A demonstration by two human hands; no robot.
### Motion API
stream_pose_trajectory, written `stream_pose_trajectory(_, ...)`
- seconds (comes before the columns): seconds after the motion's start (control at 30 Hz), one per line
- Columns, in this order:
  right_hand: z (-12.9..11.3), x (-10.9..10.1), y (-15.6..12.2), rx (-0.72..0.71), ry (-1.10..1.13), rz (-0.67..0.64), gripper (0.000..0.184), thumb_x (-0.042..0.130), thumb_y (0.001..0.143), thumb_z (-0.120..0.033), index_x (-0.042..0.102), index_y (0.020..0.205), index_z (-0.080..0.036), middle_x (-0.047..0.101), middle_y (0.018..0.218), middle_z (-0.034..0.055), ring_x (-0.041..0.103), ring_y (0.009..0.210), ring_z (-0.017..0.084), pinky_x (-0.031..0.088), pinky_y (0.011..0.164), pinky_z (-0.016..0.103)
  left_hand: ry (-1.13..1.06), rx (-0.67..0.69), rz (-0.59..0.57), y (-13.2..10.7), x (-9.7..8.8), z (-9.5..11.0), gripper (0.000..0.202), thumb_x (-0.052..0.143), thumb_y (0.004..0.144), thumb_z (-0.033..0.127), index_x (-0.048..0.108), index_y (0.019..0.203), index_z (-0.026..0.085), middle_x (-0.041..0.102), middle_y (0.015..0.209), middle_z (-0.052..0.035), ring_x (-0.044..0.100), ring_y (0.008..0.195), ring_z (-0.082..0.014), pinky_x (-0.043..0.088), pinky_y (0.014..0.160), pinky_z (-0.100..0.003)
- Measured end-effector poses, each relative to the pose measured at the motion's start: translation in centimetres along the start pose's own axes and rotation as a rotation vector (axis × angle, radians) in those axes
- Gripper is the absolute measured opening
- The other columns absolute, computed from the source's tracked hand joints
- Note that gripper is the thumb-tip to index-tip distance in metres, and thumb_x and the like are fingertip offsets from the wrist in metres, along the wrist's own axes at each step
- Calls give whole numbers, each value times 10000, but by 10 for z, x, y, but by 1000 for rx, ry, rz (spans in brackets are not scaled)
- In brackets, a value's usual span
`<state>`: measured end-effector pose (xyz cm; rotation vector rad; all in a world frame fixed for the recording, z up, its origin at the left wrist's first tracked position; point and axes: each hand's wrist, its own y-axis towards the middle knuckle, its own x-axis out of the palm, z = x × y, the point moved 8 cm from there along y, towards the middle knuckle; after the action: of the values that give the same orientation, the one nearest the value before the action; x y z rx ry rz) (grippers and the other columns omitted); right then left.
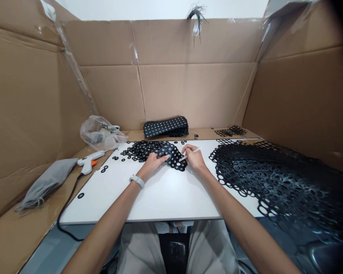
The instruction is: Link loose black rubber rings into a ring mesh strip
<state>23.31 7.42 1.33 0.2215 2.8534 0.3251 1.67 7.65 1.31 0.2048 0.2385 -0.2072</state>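
My left hand [153, 163] is closed on the near side of a black perforated sheet [176, 159] dotted with light round holes. Between the thumb and fingers of my right hand [194, 156] is a thin white stick [192, 153], its lower tip at the sheet's right part. Whether that tip touches the sheet, I cannot tell. Just behind and left of my left hand spreads a heap of small black rings [140, 150], partly covered by the sheet.
A large black net of joined rings [254, 171] covers the right side of the white board [171, 201]. On the left lie a glue gun [88, 161] with its cord, a grey cloth pouch [50, 179] and a clear plastic bag [100, 133]. A folded dotted black piece [165, 126] rests at the back.
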Motion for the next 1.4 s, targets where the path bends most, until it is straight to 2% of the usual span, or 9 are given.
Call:
stream_pose_trajectory(0.1, 0, 0, -1, 30, 16, 1, 138, 497, 796, -228, 627, 754, -215, 477, 555, -41, 461, 501, 161, 341, 541, 287, 33, -22, 14, 1, -1, -5, 565, 875, 833, 568, 496, 574, 239, 446, 469, 26, 474, 509, -162, 328, 539, -334)
stream_pose_trajectory(0.23, 0, 6, -2, 21, 28, -26, 131, 537, 843, -234, 631, 758, -202, 510, 595, -42, 506, 523, 151, 374, 559, 279, 75, -48, 41, 3, -1, -12, 614, 846, 848, 605, 411, 581, 262, 418, 431, 42, 399, 433, -137, 272, 505, -333)
stream_pose_trajectory(0.47, -1, 12, -3, -20, 43, -54, 142, 545, 852, -252, 628, 747, -204, 546, 638, -30, 521, 554, 156, 394, 575, 290, 97, -71, 63, 4, 1, -22, 565, 773, 899, 645, 417, 670, 271, 488, 432, 38, 449, 412, -146, 322, 498, -318)
stream_pose_trajectory(0.87, -4, 16, -5, -47, 42, -82, 152, 534, 849, -245, 621, 731, -206, 573, 655, -21, 533, 566, 159, 409, 590, 292, 86, -55, 7, 5, 5, -16, 631, 718, 918, 694, 422, 574, 256, 452, 399, 20, 410, 365, -121, 296, 441, -301)
stream_pose_trajectory(1.17, -6, 18, -5, -53, 47, -96, 153, 549, 851, -239, 629, 725, -203, 585, 660, -18, 537, 568, 156, 419, 595, 291, 76, -55, 7, 6, 4, -17, 632, 707, 924, 687, 407, 574, 255, 454, 394, 17, 422, 372, -117, 295, 449, -287)
stream_pose_trajectory(1.4, -3, 11, -2, -4, 84, -60, 142, 504, 794, -236, 630, 734, -211, 526, 620, -21, 480, 535, 160, 388, 542, 290, 73, -51, 19, 9, 2, -20, 651, 720, 909, 702, 404, 553, 258, 452, 375, 14, 405, 354, -106, 290, 442, -283)
